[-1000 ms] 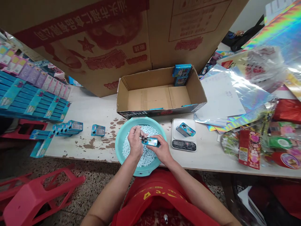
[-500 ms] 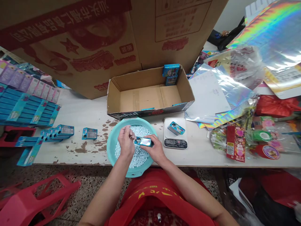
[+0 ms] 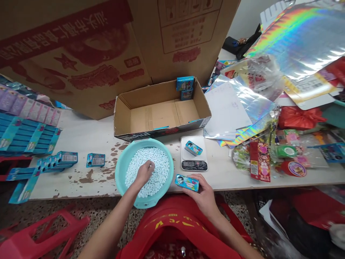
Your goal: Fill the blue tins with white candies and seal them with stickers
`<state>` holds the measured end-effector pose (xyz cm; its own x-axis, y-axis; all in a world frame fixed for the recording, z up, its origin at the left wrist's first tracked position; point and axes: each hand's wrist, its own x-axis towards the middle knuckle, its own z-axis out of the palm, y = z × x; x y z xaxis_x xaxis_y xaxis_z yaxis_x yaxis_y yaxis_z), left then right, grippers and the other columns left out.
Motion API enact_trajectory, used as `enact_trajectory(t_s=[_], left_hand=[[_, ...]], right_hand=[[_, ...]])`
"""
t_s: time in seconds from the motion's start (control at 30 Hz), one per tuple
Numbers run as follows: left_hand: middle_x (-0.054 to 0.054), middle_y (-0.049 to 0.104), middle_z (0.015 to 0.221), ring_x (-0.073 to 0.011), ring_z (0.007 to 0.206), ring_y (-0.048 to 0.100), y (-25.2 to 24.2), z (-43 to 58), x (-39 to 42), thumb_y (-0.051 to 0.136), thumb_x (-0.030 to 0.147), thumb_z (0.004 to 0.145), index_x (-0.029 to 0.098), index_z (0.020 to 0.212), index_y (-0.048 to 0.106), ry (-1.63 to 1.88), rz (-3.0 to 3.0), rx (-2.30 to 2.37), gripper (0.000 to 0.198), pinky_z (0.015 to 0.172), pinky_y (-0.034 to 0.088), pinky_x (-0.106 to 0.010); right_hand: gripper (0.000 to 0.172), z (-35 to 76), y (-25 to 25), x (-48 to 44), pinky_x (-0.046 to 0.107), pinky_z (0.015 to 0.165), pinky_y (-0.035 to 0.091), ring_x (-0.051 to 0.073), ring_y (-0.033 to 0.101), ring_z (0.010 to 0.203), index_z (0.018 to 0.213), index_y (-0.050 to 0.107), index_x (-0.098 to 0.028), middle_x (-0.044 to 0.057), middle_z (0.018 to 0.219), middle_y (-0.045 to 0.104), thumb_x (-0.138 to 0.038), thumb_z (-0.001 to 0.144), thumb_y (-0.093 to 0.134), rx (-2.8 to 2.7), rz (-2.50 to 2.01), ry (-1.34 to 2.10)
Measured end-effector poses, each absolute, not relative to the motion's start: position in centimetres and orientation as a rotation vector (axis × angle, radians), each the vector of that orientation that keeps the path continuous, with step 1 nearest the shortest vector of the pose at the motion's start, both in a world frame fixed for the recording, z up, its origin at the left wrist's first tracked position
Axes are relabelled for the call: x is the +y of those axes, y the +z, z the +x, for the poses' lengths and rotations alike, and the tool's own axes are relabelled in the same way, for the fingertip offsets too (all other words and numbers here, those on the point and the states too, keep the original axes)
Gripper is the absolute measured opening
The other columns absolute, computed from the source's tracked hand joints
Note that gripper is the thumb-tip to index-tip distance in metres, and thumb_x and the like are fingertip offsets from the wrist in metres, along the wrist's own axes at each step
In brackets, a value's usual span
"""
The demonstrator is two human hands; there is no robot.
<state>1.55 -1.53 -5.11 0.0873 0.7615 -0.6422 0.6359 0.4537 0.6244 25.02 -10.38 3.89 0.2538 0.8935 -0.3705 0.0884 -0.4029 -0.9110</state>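
Tin (image 3: 187, 182): small, light, slick. My right hand (image 3: 204, 194) is clamping its long edges at the worktop's (image 3: 223, 174) near edge. My left hand (image 3: 145, 172) is digging, curled, into the basin's (image 3: 120, 172) tablets (image 3: 159, 163); I cannot tell its grip.

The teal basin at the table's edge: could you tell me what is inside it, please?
The basin holds a heap of small pale tablets, with the left hand dipped into them. The tablets hide the basin's bottom; what the fingers hold is covered.
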Motion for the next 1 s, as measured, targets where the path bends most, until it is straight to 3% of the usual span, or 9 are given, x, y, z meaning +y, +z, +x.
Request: enact_trajectory(t_s=[0.13, 0.33, 0.47, 0.57, 0.7, 0.77, 0.9, 1.0], left_hand=[[-0.004, 0.061, 0.07, -0.019, 0.069, 0.058, -4.8, 2.7, -0.6, 0.05, 0.02, 0.075, 0.021, 0.064, 0.053, 0.023, 1.507, 1.609, 0.011, 0.063, 0.037, -0.027], [0.003, 0.059, 0.063, -0.0151, 0.055, 0.055, -2.7, 7.0, 1.5, 0.056, 0.032, 0.08, 0.023, 0.078, 0.059, 0.387, 1.343, 1.484, 0.01, 0.059, 0.037, -0.025], [-0.001, 0.063, 0.079, -0.0168, 0.076, 0.057, -1.8, 13.6, 4.3, 0.06, 0.032, 0.081, 0.023, 0.071, 0.063, 0.667, 1.656, 1.215, 0.014, 0.072, 0.04, -0.027], [-0.005, 0.062, 0.095, -0.0212, 0.094, 0.054, -2.4, 16.7, 6.2, 0.063, 0.028, 0.079, 0.023, 0.082, 0.067, 0.596, 1.852, 1.164, 0.007, 0.082, 0.041, -0.031], [-0.008, 0.056, 0.117, -0.0254, 0.109, 0.048, -3.5, 17.2, 7.3, 0.068, 0.026, 0.074, 0.023, 0.113, 0.06, 0.443, 1.953, 1.039, 0.04, 0.094, 0.038, -0.038], [-0.008, 0.054, 0.123, -0.0257, 0.113, 0.047, -3.9, 17.1, 7.5, 0.069, 0.023, 0.072, 0.025, 0.118, 0.057, 0.368, 1.989, 0.849, 0.048, 0.097, 0.037, -0.038], [-0.006, 0.058, 0.102, -0.0236, 0.097, 0.054, -3.9, 17.4, 7.0, 0.065, 0.016, 0.072, 0.024, 0.1, 0.062, 0.299, 1.958, 0.862, 0.03, 0.084, 0.043, -0.033], [-0.004, 0.058, 0.093, -0.0213, 0.087, 0.056, -2.5, 15.6, 6.3, 0.07, 0.022, 0.07, 0.023, 0.095, 0.062, 0.442, 1.82, 1.099, 0.026, 0.076, 0.044, -0.029]], right_hand=[[0.032, 27.0, 3.3, -11.8, 0.032, 0.074, 0.052, 0.02, 0.062, 0.083, 0.089, 0.068, -0.02, 0.004, 0.089, 0.062, -0.032, 0.061, 0.079, -0.808, -1.798, 1.161], [0.033, 28.7, 3.5, -11.9, 0.034, 0.079, 0.051, 0.02, 0.062, 0.085, 0.09, 0.067, -0.02, 0.004, 0.091, 0.065, -0.034, 0.063, 0.078, -0.71, -1.845, 1.104], [0.034, 29.3, 3.5, -11.7, 0.035, 0.077, 0.052, 0.02, 0.063, 0.08, 0.09, 0.067, -0.019, 0.004, 0.088, 0.067, -0.035, 0.062, 0.078, -0.705, -1.89, 1.055], [0.034, 29.6, 3.5, -11.9, 0.035, 0.077, 0.052, 0.02, 0.062, 0.08, 0.09, 0.067, -0.019, 0.004, 0.087, 0.067, -0.035, 0.063, 0.077, -0.706, -1.902, 1.029], [0.034, 29.9, 3.6, -12.1, 0.036, 0.079, 0.051, 0.02, 0.062, 0.083, 0.092, 0.066, -0.019, 0.004, 0.089, 0.067, -0.036, 0.064, 0.077, -0.715, -1.909, 0.996], [0.034, 30.0, 3.6, -12.2, 0.036, 0.08, 0.051, 0.02, 0.061, 0.083, 0.092, 0.066, -0.019, 0.004, 0.09, 0.066, -0.035, 0.064, 0.077, -0.724, -1.908, 0.987], [0.035, 30.3, 3.4, -11.9, 0.033, 0.077, 0.051, 0.019, 0.061, 0.081, 0.091, 0.066, -0.021, 0.003, 0.091, 0.065, -0.032, 0.06, 0.079, -0.697, -1.847, 1.039], [0.041, 30.3, 3.2, -11.2, 0.031, 0.07, 0.051, 0.017, 0.061, 0.074, 0.093, 0.065, -0.021, 0.002, 0.087, 0.066, -0.034, 0.057, 0.081, -0.548, -1.764, 1.105]])
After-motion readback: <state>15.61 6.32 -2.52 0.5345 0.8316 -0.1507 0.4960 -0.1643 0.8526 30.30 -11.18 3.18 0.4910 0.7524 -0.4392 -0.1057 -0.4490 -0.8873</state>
